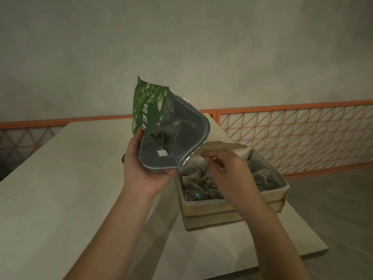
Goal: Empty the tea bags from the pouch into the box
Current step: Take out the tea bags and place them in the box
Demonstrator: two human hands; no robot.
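From the head view, you are working at the right end of a pale table [60,178], where the box [232,209] is sitting close to the table's right edge with open tabletop spreading to the left. Your left hand [145,172] is gripping the green pouch [171,136] near its mouth, its long axis running up and away, mouth tilted toward you beside the box's near-left corner, one tea bag [161,152] inside. Your right hand [228,172] is hovering over the tea bags [201,184] in the box, fingers loosely curled, thumb and forefinger close together; you cannot tell whether they are pinching anything.
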